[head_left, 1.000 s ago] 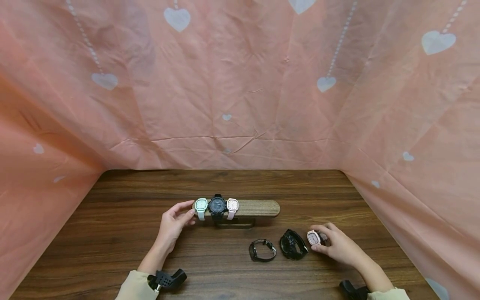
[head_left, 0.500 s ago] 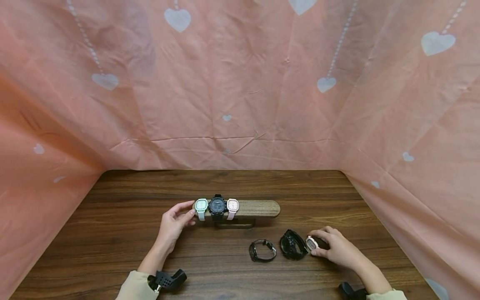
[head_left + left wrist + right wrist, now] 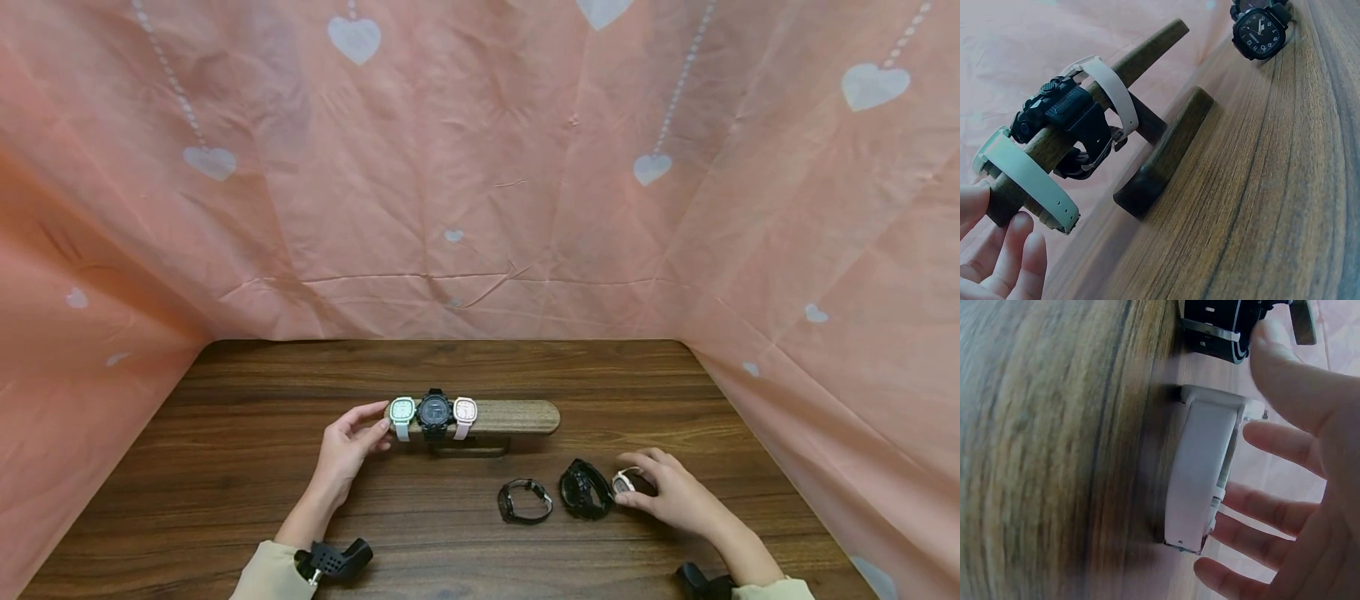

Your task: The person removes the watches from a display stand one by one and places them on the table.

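Note:
My left hand (image 3: 347,450) pinches the left end of a wooden watch stand (image 3: 517,415) between thumb and fingers. Three watches are strapped on its bar: a mint green watch (image 3: 402,409) at the left end, a chunky black watch (image 3: 435,412) beside it, then a pale pink watch (image 3: 465,411). My right hand (image 3: 671,490) is spread around a white-strapped watch (image 3: 1200,465) that stands on edge on the table. In the right wrist view its fingers are loosely extended along the far side of the strap, and the thumb lies clear of it.
Left of my right hand, a bulky black watch (image 3: 585,490) lies on the wooden table (image 3: 300,375). A slimmer black watch (image 3: 525,502) is further left, in front of the stand. A pink curtain (image 3: 450,167) with hearts encloses the back and sides.
My right hand has lowered the white-strapped watch and turned it from face-up tilt to standing on edge by the bulky black watch; its fingers have loosened. The left hand stays put.

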